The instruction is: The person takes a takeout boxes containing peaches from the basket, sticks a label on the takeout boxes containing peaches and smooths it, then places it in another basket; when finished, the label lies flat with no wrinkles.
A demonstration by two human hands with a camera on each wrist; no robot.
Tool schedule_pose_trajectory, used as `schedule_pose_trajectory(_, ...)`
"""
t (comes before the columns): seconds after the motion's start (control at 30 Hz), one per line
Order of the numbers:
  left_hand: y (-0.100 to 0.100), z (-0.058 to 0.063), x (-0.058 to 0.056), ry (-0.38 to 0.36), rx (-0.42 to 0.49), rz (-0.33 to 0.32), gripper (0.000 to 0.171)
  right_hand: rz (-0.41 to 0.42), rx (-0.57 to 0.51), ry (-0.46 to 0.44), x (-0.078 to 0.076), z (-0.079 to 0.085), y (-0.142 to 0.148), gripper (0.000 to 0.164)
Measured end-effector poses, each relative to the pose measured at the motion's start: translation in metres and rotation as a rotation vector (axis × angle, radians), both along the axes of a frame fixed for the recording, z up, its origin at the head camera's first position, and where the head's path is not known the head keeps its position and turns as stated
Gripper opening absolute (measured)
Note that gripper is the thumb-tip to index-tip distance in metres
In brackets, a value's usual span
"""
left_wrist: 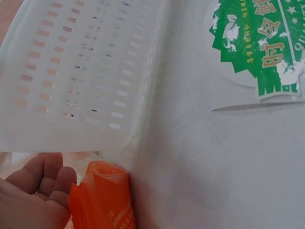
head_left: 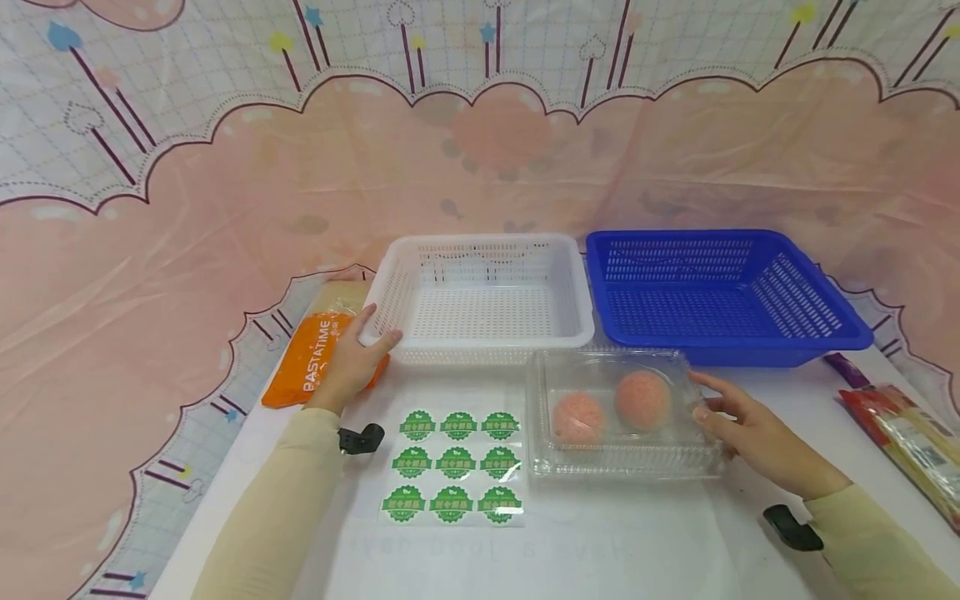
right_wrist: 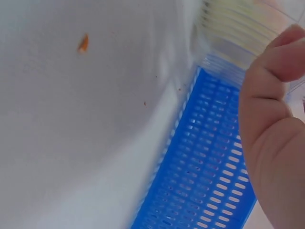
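My right hand (head_left: 765, 437) grips the right edge of a clear plastic clamshell box (head_left: 603, 461), thumb on the near side. Inside the box are two round pinkish-orange fruits or balls, one nearer the left (head_left: 579, 418) and one nearer the right (head_left: 642, 400). In the right wrist view, the thumb lies over part of the clear box (right_wrist: 228, 45). My left hand (head_left: 352, 362) is at the front left corner of a white plastic basket (head_left: 487, 337), thumb and forefinger spread. Its fingers look loosely bent beside that corner in the left wrist view.
A blue basket (head_left: 738, 340) stands right of the white one. An orange bag (head_left: 300, 367) lies under my left hand. A sheet of green round stickers (head_left: 453, 462) lies left of the box. At the far right is a red and yellow packet (head_left: 911, 442).
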State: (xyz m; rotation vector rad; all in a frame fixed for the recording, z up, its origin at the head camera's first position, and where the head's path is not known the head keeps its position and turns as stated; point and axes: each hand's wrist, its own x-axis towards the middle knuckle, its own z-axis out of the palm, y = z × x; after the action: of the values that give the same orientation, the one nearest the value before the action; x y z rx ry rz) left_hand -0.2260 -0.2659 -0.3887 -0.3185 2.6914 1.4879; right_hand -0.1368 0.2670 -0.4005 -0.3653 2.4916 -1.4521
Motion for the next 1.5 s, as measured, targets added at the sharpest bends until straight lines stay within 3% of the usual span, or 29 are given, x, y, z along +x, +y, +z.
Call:
schedule_pose_trajectory(0.53,-0.010,0.004,0.001,-0.035,0.002,-0.038,0.089,0.029,0.054,0.058,0.004,0.005,-0.003,0.064)
schedule_pose_trajectory(1.07,-0.016,0.007,0.007,0.005,0.035,-0.057,0.080,0.034,0.108,0.077,0.003,0.018,0.004,0.067)
schedule_pose_trajectory(1.23,-0.020,0.010,0.012,0.002,0.044,-0.065,0.078,0.002,0.180,0.146,0.005,0.028,0.006,0.065)
schedule_pose_trajectory(1.5,-0.030,0.008,0.020,0.040,0.073,-0.085,0.080,0.004,0.086,0.256,0.005,0.038,-0.001,0.057)
